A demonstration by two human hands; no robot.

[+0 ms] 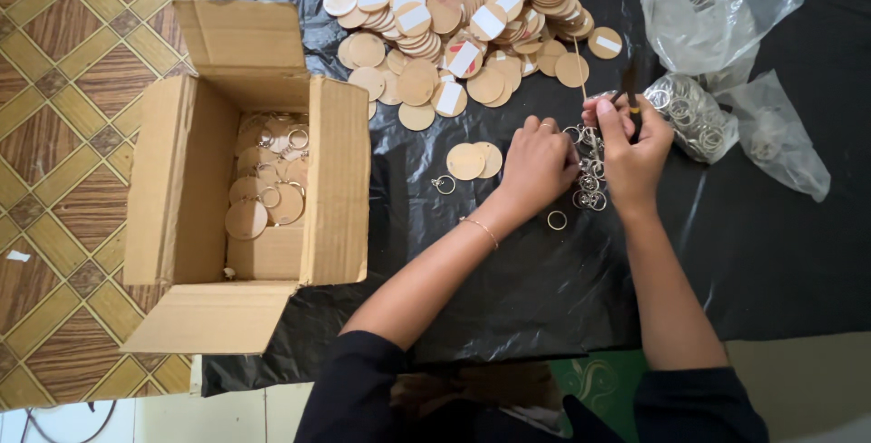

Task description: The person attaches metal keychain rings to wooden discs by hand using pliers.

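My left hand rests on the black plastic sheet with its fingers curled on small metal key rings lying in a loose pile. My right hand is closed around a dark-handled tool, seemingly pliers, and pinches a ring beside the left fingers. Two round wooden discs lie just left of my left hand, with a single ring beside them and another ring below my hands.
A big heap of wooden discs, some with white stickers, lies at the top. An open cardboard box at left holds discs with rings attached. Clear bags of rings sit at right. Patterned tile floor lies left.
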